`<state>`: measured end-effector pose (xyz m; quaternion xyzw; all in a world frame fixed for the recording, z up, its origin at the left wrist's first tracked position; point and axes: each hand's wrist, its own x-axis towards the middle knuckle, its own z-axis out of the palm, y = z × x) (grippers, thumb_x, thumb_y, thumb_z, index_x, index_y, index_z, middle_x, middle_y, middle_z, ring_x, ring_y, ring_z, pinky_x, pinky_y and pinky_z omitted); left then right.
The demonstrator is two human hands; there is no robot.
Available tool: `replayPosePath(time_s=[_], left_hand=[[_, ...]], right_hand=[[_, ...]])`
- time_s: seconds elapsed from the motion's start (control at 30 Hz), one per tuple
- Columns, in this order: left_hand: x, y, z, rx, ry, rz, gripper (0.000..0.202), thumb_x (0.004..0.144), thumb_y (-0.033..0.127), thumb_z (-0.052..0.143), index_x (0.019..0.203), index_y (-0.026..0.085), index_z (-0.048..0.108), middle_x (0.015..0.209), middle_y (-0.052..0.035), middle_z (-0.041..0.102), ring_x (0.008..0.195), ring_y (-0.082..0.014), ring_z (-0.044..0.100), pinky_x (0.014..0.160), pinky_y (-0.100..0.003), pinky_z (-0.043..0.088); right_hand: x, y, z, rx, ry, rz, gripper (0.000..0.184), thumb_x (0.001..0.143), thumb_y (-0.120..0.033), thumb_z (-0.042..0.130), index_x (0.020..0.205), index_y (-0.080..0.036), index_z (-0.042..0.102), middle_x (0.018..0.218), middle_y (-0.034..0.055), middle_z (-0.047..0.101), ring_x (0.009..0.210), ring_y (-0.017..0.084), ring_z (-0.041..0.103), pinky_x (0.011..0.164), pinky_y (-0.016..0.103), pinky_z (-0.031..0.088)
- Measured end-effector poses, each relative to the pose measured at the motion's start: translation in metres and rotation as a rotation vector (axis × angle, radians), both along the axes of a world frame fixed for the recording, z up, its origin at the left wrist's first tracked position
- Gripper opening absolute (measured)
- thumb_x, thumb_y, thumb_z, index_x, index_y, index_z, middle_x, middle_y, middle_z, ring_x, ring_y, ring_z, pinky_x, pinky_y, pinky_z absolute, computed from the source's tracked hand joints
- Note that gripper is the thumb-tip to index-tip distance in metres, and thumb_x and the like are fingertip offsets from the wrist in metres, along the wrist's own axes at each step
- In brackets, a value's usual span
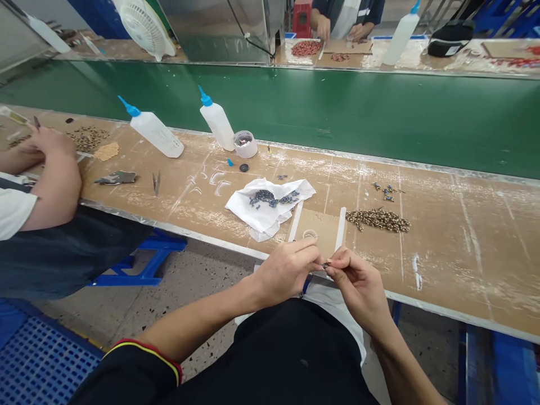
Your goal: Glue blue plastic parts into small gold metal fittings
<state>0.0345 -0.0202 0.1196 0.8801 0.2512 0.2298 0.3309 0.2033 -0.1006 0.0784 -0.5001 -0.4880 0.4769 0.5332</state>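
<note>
Fingertips met fingertips, and all the action was there! The left hand and the right hand came together nearer the person than the white cloth and to its right, both pinching one small part between thumb and finger. Too tiny to make out in detail, it probably demanded that two-sided grip: nothing broader would have held it steady. The remaining fingers curled in, perhaps to keep clear of it.

And what a job the cloth was doing! Opened out under the blue parts, it likely stopped them scattering. Right of the cloth lay a heap of brass-coloured parts, kept apart, presumably, so the two kinds never mixed.

Containers next! Beyond the cloth, to its left, stood two blue-tipped squeeze bottles; whatever they contained, one could not tell. Between bottles and cloth sat a tape roll, something small and dark showing in its hollow, too blurred to name.
</note>
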Motion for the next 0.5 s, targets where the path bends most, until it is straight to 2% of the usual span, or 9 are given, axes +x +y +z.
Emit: replayPosePath(time_s=[0.07,0.17,0.27,0.37,0.5], left_hand=[[0.001,0.002,0.002,-0.039,-0.015,0.027,0.016,0.095,0.012,0.05,0.081,0.015,0.057,0.077,-0.0015,0.055,0.069,-0.0135,0.052,0.063,-0.024,0.041],[0.003,0.002,0.005,-0.084,0.003,0.07,0.009,0.096,0.018,0.054,0.09,0.015,0.061,0.083,-0.0026,0.06,0.076,-0.0146,0.056,0.069,-0.025,0.044],[0.003,0.0,0.004,-0.079,0.014,0.086,0.01,0.096,0.019,0.056,0.101,0.014,0.061,0.09,-0.0043,0.063,0.08,-0.015,0.06,0.072,-0.026,0.047],[0.0,-0.003,-0.001,0.011,0.029,0.119,0.012,0.098,0.019,0.052,0.103,0.013,0.061,0.094,-0.0064,0.065,0.083,-0.0161,0.062,0.073,-0.026,0.049],[-0.002,-0.005,-0.007,0.2,0.108,0.114,0.018,0.101,0.023,0.045,0.101,0.014,0.061,0.097,-0.0084,0.065,0.087,-0.019,0.064,0.075,-0.028,0.051]], right_hand=[[0.001,0.001,0.001,-0.029,0.034,-0.017,0.011,0.093,-0.023,0.063,0.082,-0.022,0.06,0.079,-0.001,0.053,0.072,0.012,0.051,0.065,0.024,0.041],[-0.005,0.001,0.004,-0.075,0.12,-0.129,0.006,0.091,-0.026,0.066,0.087,-0.022,0.064,0.084,0.0008,0.06,0.081,0.015,0.058,0.072,0.026,0.047],[-0.013,-0.001,0.006,-0.134,0.175,-0.219,0.009,0.088,-0.03,0.069,0.088,-0.022,0.066,0.087,0.0022,0.065,0.084,0.016,0.062,0.076,0.028,0.05],[-0.014,-0.003,0.006,-0.208,0.205,-0.242,0.013,0.086,-0.033,0.071,0.085,-0.021,0.067,0.081,0.0012,0.066,0.076,0.014,0.061,0.071,0.026,0.05],[-0.013,-0.003,0.002,-0.274,0.319,-0.206,0.018,0.085,-0.036,0.073,0.082,-0.02,0.067,0.075,0.0007,0.064,0.071,0.013,0.058,0.068,0.025,0.048]])
